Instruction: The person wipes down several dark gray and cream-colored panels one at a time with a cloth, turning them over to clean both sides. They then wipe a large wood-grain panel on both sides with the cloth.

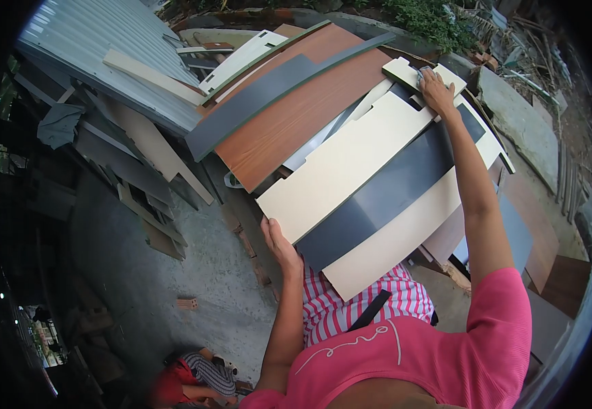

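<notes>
A long cream board (350, 160) with notched edges lies across a stack of panels. My left hand (281, 245) holds its near left end, with the fingers at the edge and partly hidden under it. My right hand (438, 92) rests at the far end, on a notched cream piece, pressing something small and greyish under its fingers. Beneath the cream board show a dark grey panel (391, 194) and another cream panel (405, 228). Just behind lies a wood-brown panel (296, 116) with a curved grey strip (262, 95) on it.
Boards (139, 143) lean at the left beside a corrugated metal sheet (112, 54). A brick (187, 303) lies on the concrete floor (132, 273). Another person (187, 382) is at the bottom left. More panels (524, 218) lie at the right, near a stone slab (521, 126).
</notes>
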`<state>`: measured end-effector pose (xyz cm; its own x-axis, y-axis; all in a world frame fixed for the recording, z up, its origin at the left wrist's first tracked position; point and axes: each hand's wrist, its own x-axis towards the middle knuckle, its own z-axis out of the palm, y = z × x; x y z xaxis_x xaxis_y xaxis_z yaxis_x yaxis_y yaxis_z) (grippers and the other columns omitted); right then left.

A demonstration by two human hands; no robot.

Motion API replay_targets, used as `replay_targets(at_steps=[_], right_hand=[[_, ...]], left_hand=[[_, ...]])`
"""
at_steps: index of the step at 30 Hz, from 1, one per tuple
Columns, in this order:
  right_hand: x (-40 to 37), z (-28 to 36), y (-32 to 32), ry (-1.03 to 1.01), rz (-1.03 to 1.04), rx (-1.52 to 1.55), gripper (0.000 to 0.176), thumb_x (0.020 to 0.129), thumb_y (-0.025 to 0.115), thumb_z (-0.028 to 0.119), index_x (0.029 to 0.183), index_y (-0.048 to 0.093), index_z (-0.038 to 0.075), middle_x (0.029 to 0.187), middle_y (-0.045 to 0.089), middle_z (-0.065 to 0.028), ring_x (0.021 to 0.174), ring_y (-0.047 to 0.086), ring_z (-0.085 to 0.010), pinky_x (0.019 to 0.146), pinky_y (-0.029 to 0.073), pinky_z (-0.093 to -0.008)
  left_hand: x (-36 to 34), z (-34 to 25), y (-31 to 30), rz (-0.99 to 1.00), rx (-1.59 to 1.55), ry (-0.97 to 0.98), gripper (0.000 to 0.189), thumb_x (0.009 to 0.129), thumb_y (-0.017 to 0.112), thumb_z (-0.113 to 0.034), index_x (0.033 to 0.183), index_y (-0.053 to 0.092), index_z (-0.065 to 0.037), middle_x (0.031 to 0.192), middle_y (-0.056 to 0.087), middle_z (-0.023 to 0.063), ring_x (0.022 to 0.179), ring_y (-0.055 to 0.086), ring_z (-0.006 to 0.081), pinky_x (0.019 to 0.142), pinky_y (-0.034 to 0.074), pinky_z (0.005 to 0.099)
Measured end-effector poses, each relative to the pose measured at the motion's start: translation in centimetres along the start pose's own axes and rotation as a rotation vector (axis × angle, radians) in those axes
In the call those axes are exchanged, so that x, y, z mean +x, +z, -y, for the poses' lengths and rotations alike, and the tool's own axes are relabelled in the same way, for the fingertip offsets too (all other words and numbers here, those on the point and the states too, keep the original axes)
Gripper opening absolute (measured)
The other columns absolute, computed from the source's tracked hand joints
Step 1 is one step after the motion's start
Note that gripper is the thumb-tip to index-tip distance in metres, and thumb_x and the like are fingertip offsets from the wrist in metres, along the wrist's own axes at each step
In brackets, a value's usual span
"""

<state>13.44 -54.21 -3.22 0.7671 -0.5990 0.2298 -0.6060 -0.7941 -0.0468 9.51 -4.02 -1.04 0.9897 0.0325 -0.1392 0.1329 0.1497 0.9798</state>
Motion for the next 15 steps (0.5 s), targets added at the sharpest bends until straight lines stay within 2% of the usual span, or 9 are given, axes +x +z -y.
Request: replay_targets(at_steps=[5, 7, 10, 15], right_hand=[[2.4, -2.7, 0.4, 0.119, 0.036, -0.033, 0.047, 0.095, 0.032, 0.034, 0.138, 0.035, 0.015, 0.146, 0.032, -0.0028, 0.133, 0.032, -0.0276, 0.098, 0.022, -0.0697], [3.3, -3.5, 0.4, 0.202, 0.081, -0.005, 0.049, 0.094, 0.033, 0.036, 0.139, 0.034, 0.017, 0.146, 0.031, -0.0017, 0.134, 0.031, -0.0281, 0.099, 0.021, -0.0694], [3.9, -4.6, -0.1, 0.236, 0.082, -0.046, 0.047, 0.095, 0.031, 0.035, 0.138, 0.035, 0.016, 0.146, 0.031, -0.0001, 0.133, 0.031, -0.0292, 0.098, 0.023, -0.0701], [3.1, -5.8, 0.5, 0.352, -0.007, -0.107, 0.05, 0.092, 0.035, 0.038, 0.136, 0.038, 0.013, 0.143, 0.035, -0.0061, 0.133, 0.031, -0.0326, 0.096, 0.025, -0.0689]], left_hand=[[-0.2, -0.9, 0.3, -0.012, 0.031, -0.002, 0.051, 0.095, 0.039, -0.034, 0.128, 0.038, 0.005, 0.115, 0.05, 0.017, 0.103, 0.05, 0.0237, 0.09, 0.039, 0.0329], [-0.5, -1.6, 0.6, -0.018, 0.048, -0.039, 0.049, 0.094, 0.039, -0.034, 0.127, 0.04, 0.003, 0.119, 0.047, 0.0146, 0.108, 0.047, 0.0239, 0.094, 0.035, 0.0339], [-0.3, -1.1, 0.4, -0.028, 0.012, -0.025, 0.052, 0.094, 0.039, -0.035, 0.128, 0.038, 0.005, 0.115, 0.05, 0.0162, 0.104, 0.05, 0.0234, 0.09, 0.038, 0.0325], [0.4, -0.4, -0.2, 0.005, -0.015, -0.006, 0.052, 0.094, 0.039, -0.034, 0.128, 0.038, 0.005, 0.116, 0.05, 0.0154, 0.104, 0.05, 0.0229, 0.09, 0.037, 0.0322]])
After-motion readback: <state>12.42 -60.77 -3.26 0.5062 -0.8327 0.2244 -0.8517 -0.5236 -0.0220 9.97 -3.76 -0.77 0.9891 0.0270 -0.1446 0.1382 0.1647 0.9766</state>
